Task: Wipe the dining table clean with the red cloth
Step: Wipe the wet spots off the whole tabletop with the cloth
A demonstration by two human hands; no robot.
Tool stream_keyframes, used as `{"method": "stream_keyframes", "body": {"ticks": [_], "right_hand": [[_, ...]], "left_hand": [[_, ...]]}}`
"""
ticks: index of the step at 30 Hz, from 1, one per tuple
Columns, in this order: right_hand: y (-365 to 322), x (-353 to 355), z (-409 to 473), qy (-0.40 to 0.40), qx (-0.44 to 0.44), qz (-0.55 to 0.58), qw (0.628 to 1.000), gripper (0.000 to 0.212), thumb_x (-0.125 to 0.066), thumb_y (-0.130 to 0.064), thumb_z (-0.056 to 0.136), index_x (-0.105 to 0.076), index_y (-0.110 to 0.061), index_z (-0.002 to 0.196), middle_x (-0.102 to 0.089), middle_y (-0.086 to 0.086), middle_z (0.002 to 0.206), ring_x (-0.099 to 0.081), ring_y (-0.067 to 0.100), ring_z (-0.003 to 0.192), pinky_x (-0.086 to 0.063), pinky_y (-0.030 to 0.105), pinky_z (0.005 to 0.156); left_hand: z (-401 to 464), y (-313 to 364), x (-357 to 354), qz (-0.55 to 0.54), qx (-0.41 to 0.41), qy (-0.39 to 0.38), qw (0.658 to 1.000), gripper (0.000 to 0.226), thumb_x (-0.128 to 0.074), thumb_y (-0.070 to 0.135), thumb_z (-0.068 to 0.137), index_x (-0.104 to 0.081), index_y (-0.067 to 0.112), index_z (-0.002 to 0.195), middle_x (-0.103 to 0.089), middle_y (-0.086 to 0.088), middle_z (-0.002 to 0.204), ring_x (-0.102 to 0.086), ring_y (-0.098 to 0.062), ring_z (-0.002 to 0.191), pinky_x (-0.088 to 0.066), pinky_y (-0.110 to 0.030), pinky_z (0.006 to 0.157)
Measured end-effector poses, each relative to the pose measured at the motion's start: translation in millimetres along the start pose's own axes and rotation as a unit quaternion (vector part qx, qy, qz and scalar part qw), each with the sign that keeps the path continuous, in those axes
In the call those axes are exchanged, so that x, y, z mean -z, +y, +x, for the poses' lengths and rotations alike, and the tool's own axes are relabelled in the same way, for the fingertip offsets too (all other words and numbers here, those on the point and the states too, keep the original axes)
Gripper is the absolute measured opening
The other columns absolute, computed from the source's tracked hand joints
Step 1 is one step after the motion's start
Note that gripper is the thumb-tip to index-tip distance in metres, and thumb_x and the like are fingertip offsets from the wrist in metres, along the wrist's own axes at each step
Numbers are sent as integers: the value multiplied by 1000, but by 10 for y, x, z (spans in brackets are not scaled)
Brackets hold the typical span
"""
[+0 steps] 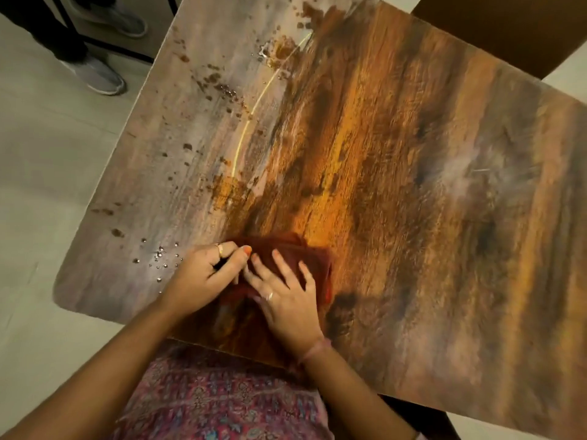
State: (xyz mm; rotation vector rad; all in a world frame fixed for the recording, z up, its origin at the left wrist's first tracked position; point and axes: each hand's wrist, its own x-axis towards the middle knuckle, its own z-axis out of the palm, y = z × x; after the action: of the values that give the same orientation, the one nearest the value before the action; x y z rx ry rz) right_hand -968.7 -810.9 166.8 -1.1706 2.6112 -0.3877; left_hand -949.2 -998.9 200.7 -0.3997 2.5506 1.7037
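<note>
The red cloth (286, 249) lies folded on the wood-patterned dining table (413, 185), close to its near edge. My right hand (286, 293) rests flat on top of the cloth with fingers spread. My left hand (206, 274) is beside it on the left, its fingertips pinching the cloth's left edge. Brown stains and crumbs (219, 81) spread over the table's left part, an orange smear (282, 50) lies near the far edge, and water drops (160, 254) sit left of my left hand.
A person's legs in grey shoes (101, 76) stand on the tiled floor beyond the table's far left corner. A dark chair (508, 30) is at the far right. The table's rounded corner (66, 296) is near left.
</note>
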Motion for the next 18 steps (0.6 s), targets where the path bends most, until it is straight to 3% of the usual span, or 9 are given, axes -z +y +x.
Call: {"method": "stream_keyframes", "body": {"ticks": [2, 5, 7, 9, 13, 18], "right_hand": [[53, -33, -195, -42, 70, -19, 996, 42, -40, -42, 97, -39, -43, 140, -37, -18, 149, -30, 11, 141, -26, 45, 106], [384, 150, 253, -61, 134, -87, 985, 45, -39, -41, 95, -41, -43, 139, -40, -16, 148, -36, 14, 138, -26, 46, 106], [653, 313, 783, -35, 81, -78, 993, 45, -38, -39, 95, -39, -42, 140, -37, -15, 150, -33, 16, 140, -25, 48, 109], [851, 446, 1299, -11, -39, -28, 999, 45, -37, -39, 97, -35, -44, 142, -29, -16, 153, -23, 15, 144, -20, 51, 112], [782, 523, 1913, 73, -231, 52, 969, 41, -35, -41, 101, -35, -46, 142, -23, -19, 155, -12, 11, 146, -7, 47, 114], [-65, 149, 1494, 128, -275, 106, 947, 40, -39, -33, 100, -42, -41, 139, -30, -18, 153, -16, 9, 145, -7, 45, 115]], "left_hand": [[-53, -43, 84, -19, -4, 17, 1000, 40, -45, 41, 92, -62, 19, 64, -61, 5, 58, -58, -4, 53, -41, -15, 56], [-119, -83, 211, -50, -1, 18, 999, 37, -46, 41, 93, -62, 24, 64, -61, 7, 58, -57, -6, 51, -41, -16, 54], [-151, -108, 287, -65, 1, 15, 998, 37, -46, 42, 93, -63, 25, 65, -60, 5, 58, -55, -9, 49, -40, -21, 50], [-228, -146, 370, -69, -4, 13, 998, 34, -46, 42, 93, -63, 24, 68, -60, 4, 58, -55, -9, 49, -40, -21, 49], [-492, -284, 590, -73, 6, 16, 997, 39, -47, 45, 90, -60, 20, 63, -58, 0, 57, -52, -12, 47, -39, -28, 47], [-798, -468, 874, -73, 14, -14, 997, 38, -47, 44, 92, -60, 22, 64, -55, 5, 51, -47, -9, 43, -35, -25, 44]]}}
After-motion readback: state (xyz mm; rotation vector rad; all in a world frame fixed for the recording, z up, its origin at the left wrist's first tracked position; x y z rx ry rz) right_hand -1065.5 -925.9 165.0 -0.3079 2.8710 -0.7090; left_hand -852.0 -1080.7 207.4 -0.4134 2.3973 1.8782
